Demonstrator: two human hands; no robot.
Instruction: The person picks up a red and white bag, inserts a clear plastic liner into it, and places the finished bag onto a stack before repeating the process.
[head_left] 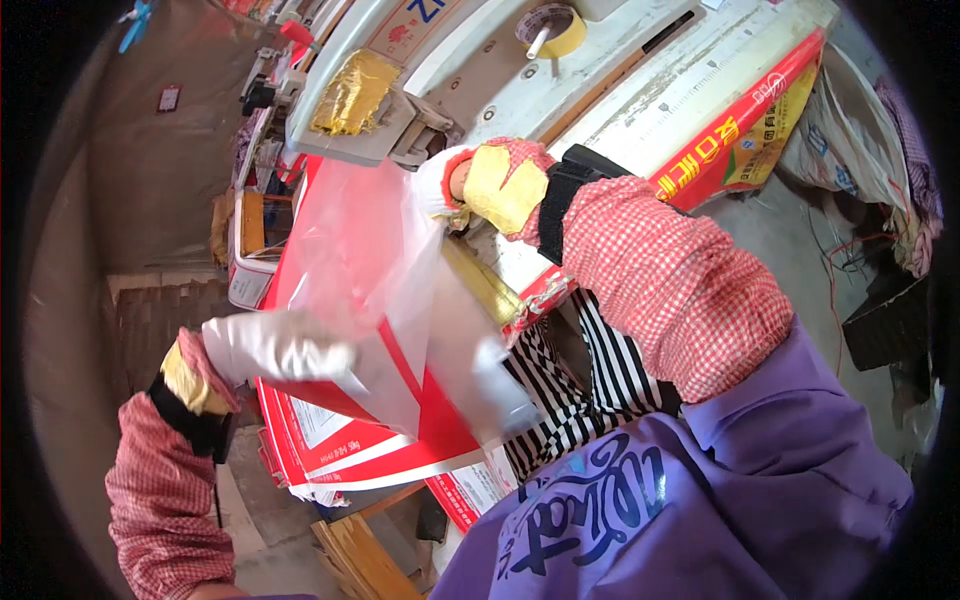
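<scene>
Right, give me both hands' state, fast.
Left hand: gloved, closed on the clear plastic bag.
Right hand: gloved, gripping the bag's top edge at the machine.

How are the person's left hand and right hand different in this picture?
The left hand is low, grips the clear plastic bag and looks blurred; the right hand is higher, near the sewing machine, at the bag's top edge. The left glove looks white; the right has a yellow patch. Both wear red checked sleeves.

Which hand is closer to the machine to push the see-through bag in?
Right. The right hand grips the clear bag's top edge beside the machine head; the left hand holds the lower end, farther away.
</scene>
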